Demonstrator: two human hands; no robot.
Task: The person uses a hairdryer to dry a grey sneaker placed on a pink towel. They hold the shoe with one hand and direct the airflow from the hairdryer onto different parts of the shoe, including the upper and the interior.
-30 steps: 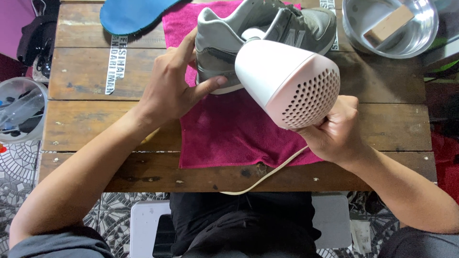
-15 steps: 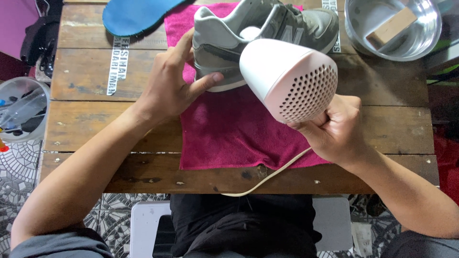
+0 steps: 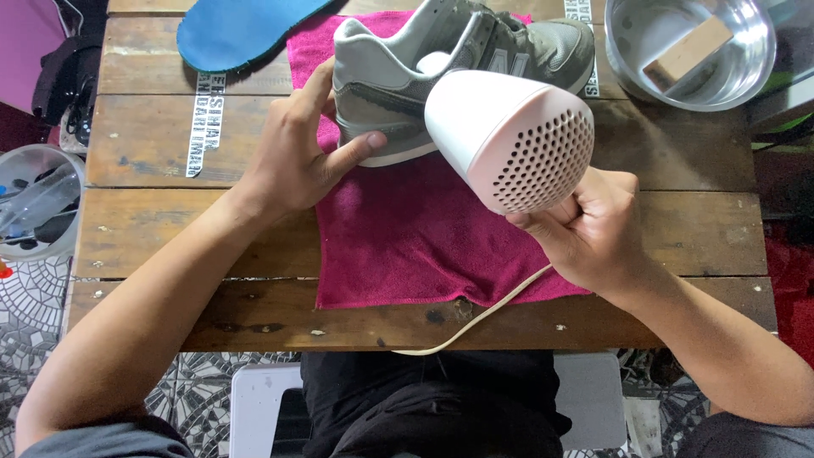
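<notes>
While the left hand (image 3: 292,157) braces the heel of the grey sneaker (image 3: 449,72), thumb pressed along the sole edge and fingers curled over the back, the right hand (image 3: 593,233) is wrapped around the handle of the pale pink hair dryer (image 3: 509,136), its nozzle end aimed into the shoe's opening. The sneaker lies on its side at the far end of the magenta towel (image 3: 415,237), which is spread across the wooden bench (image 3: 144,220). To my eye, the job goes best if the dryer is kept off the fabric and swept along rather than parked on one spot, with the steadying hand's thumb out of the warm air; the cord (image 3: 483,314) trailing off the near edge wants slack so it doesn't tug. A blue insole (image 3: 237,30) lies apart at the far left. Top right, a steel bowl (image 3: 632,72) holds a tan block (image 3: 687,51), maybe in a little water; I can't be sure. Off the bench at left, a clear tub (image 3: 64,242) holds dark odds and ends.
</notes>
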